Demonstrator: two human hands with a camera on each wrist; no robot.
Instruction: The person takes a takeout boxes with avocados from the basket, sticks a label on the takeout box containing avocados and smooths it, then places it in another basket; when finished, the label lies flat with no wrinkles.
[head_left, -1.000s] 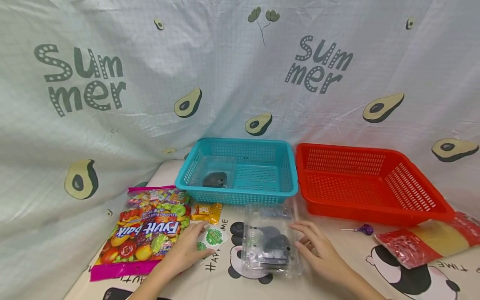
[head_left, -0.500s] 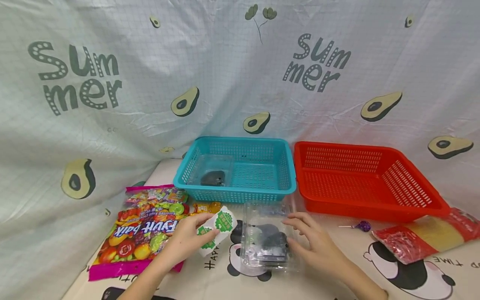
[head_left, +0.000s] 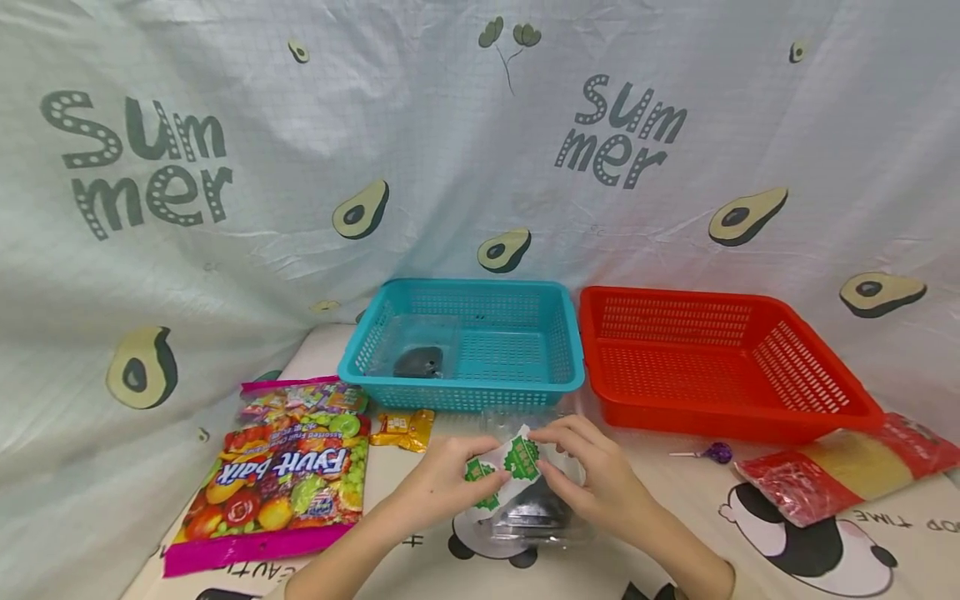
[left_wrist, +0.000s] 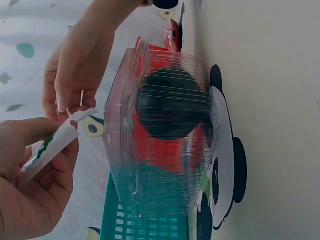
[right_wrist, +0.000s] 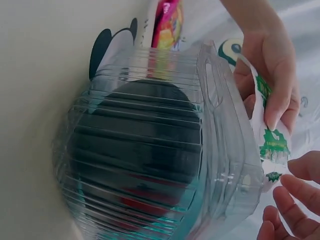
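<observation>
In the head view my left hand (head_left: 448, 477) holds a white sticker sheet (head_left: 522, 457) with green round scalloped labels, thumb on its face and fingers behind. My right hand (head_left: 603, 471) is at the sheet's right edge, thumb and index finger apart and bent. Below the sheet stands a clear plastic clamshell box (left_wrist: 120, 117) with a dark round thing (right_wrist: 135, 150) inside. Its lid is down, and the hands and sheet hide part of it from above. In the right wrist view the right fingertips (right_wrist: 286, 181) are close beside the sheet's lower end.
Behind are a blue basket (head_left: 461, 398) holding another clear box (head_left: 420, 333) and a red basket (head_left: 735, 425). A fruit candy bag (head_left: 281, 475) and a small orange packet (head_left: 402, 429) lie left. To the right lie a lollipop (head_left: 716, 452) and a red-and-yellow packet (head_left: 840, 475).
My left hand has lifted the sticker sheet off the table and carried it right, over the clear box. The right hand has left the box's right side and come up to the sheet's edge.
</observation>
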